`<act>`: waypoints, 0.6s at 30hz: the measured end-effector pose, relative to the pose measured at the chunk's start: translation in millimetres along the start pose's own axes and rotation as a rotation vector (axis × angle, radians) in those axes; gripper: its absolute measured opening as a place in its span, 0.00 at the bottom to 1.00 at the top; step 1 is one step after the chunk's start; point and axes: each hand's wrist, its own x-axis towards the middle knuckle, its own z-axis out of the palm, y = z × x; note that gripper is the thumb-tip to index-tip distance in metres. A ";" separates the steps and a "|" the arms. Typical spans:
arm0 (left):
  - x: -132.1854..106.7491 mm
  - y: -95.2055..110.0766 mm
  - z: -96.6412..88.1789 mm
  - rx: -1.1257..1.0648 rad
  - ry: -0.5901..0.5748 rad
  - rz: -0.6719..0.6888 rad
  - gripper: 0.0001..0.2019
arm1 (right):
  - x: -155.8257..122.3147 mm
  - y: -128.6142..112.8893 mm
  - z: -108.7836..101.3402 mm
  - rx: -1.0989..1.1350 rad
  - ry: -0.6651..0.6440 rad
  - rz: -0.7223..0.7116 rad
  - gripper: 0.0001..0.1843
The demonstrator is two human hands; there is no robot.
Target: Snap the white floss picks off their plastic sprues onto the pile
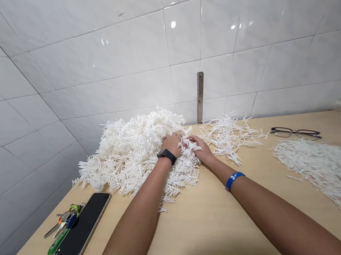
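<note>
A big heap of thin white plastic strips lies on the pale wooden table against the tiled wall. My left hand, with a black watch on the wrist, rests on the heap's right side, fingers curled into the strips. My right hand, a blue band on its wrist, meets it there and pinches a small bunch of the strips. Both sets of fingertips are partly buried in the white pieces.
A smaller loose scatter of strips lies just right of my hands, and a flat spread covers the right side. Glasses sit behind it. A black phone and keys lie at the front left. A metal bracket stands on the wall.
</note>
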 end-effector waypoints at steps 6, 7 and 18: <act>-3.0 -0.9 1.1 0.017 0.039 0.076 0.15 | 1.0 5.1 0.9 0.001 0.027 0.030 0.15; -3.2 -1.0 1.4 0.019 0.044 0.080 0.14 | 1.1 5.4 1.2 0.000 0.030 0.034 0.14; -2.3 -0.7 3.9 0.016 0.037 0.048 0.14 | 1.1 5.3 1.5 -0.010 0.030 0.024 0.14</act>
